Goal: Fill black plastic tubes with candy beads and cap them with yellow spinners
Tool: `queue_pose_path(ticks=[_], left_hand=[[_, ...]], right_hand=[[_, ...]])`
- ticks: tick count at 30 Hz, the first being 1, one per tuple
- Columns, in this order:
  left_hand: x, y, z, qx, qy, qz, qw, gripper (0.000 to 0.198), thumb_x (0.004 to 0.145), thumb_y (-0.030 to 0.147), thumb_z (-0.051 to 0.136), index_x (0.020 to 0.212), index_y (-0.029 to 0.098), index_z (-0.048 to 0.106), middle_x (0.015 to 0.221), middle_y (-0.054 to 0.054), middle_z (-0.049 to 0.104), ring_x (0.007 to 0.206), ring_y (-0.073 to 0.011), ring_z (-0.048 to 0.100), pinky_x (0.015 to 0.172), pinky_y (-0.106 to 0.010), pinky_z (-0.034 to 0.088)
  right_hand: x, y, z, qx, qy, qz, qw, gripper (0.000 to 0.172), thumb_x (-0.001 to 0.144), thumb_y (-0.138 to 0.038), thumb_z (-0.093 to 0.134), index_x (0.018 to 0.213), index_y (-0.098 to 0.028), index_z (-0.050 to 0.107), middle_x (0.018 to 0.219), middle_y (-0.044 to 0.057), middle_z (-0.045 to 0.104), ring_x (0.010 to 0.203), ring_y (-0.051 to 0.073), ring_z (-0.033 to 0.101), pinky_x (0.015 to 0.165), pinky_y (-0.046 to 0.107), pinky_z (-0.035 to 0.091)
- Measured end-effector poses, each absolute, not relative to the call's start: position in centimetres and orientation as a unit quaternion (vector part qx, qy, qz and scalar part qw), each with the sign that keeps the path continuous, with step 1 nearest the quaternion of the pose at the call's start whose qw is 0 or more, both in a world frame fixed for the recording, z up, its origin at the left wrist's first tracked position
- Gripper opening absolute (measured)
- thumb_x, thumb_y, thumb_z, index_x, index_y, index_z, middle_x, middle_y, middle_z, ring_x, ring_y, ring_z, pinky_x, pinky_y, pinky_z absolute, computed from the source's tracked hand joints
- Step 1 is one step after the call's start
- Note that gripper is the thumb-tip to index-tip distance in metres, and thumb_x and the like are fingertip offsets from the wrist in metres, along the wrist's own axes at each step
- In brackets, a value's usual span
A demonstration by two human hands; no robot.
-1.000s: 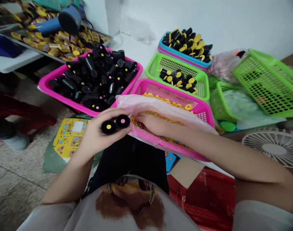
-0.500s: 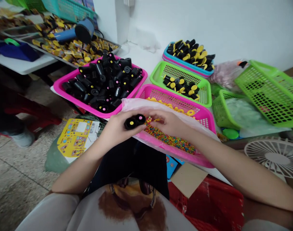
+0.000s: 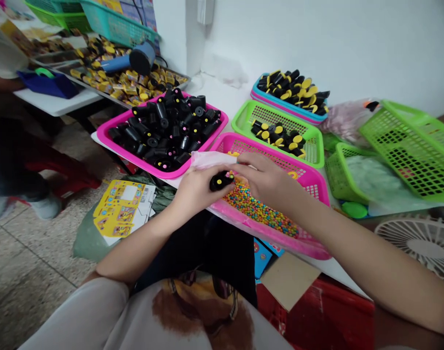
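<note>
My left hand is wrapped round a pair of small black plastic tubes, their ends facing up. One tube end shows a yellow dot. My right hand reaches over from the right, its fingers pinched at the tubes' top. A few tiny pink and yellow balls show at its fingertips. Under both hands, many small coloured balls lie on a plastic sheet in a pink basket. Yellow caps in that basket are mostly hidden by my right hand.
A pink tray of black tubes stands on the left. Behind are a green basket and a blue basket of yellow-capped tubes. More green baskets and a fan sit right. Another person's legs show left.
My right hand has moved from above the balls to the tops of the tubes. The tubes are now tilted and partly covered by its fingers. The view has shifted slightly.
</note>
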State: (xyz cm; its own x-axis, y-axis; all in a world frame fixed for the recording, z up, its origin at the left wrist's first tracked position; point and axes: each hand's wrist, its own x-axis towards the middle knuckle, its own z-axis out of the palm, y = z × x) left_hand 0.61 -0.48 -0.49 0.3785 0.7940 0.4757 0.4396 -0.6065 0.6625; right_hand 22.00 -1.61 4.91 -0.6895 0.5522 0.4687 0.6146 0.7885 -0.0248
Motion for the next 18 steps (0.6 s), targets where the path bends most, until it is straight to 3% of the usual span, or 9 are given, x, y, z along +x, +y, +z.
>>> queue_pose_path(ticks=[4, 8, 12, 15, 18], left_hand=[[0.5, -0.5, -0.6, 0.800, 0.373, 0.410, 0.232, 0.038, 0.089, 0.034, 0.079, 0.125, 0.023, 0.073, 0.122, -0.008, 0.082, 0.112, -0.0274, 0.079, 0.102, -0.043, 0.060], [0.1, -0.4, -0.4, 0.791, 0.360, 0.426, 0.252, 0.035, 0.090, 0.032, 0.080, 0.122, 0.021, 0.071, 0.121, -0.007, 0.082, 0.110, -0.0239, 0.079, 0.100, -0.038, 0.061], [-0.6, -0.2, 0.1, 0.788, 0.335, 0.446, 0.260, 0.032, 0.089, 0.028, 0.080, 0.118, 0.018, 0.069, 0.117, -0.007, 0.081, 0.108, -0.0207, 0.078, 0.096, -0.032, 0.062], [-0.8, 0.0, 0.6, 0.799, 0.308, 0.432, 0.282, 0.036, 0.090, 0.027, 0.079, 0.122, 0.018, 0.067, 0.125, -0.008, 0.078, 0.114, -0.0214, 0.076, 0.102, -0.035, 0.060], [-0.6, 0.4, 0.7, 0.792, 0.296, 0.431, 0.315, 0.048, 0.089, 0.029, 0.080, 0.133, 0.018, 0.064, 0.135, -0.011, 0.075, 0.121, -0.0225, 0.074, 0.108, -0.037, 0.058]], right_hand=[[22.1, -1.6, 5.8, -0.318, -0.923, -0.089, 0.197, 0.037, 0.102, -0.006, 0.048, 0.131, -0.016, 0.069, 0.124, 0.015, 0.070, 0.121, 0.029, 0.066, 0.105, 0.046, 0.058], [23.1, -1.9, 5.5, -0.387, -0.917, -0.024, 0.092, 0.048, 0.094, -0.001, 0.049, 0.134, -0.019, 0.068, 0.118, 0.012, 0.072, 0.106, 0.027, 0.072, 0.090, 0.042, 0.063], [23.2, -1.8, 2.8, -0.425, -0.903, 0.052, -0.024, 0.036, 0.085, 0.001, 0.057, 0.105, -0.021, 0.078, 0.121, 0.011, 0.076, 0.110, 0.029, 0.072, 0.090, 0.043, 0.062], [22.1, -1.3, 0.1, -0.471, -0.878, 0.081, -0.016, 0.034, 0.094, -0.002, 0.053, 0.110, -0.019, 0.077, 0.126, 0.012, 0.076, 0.117, 0.030, 0.070, 0.100, 0.046, 0.059], [20.9, -0.6, -1.8, -0.498, -0.859, 0.117, 0.000, 0.029, 0.101, -0.008, 0.051, 0.113, -0.019, 0.074, 0.116, 0.012, 0.078, 0.105, 0.026, 0.074, 0.097, 0.044, 0.060]])
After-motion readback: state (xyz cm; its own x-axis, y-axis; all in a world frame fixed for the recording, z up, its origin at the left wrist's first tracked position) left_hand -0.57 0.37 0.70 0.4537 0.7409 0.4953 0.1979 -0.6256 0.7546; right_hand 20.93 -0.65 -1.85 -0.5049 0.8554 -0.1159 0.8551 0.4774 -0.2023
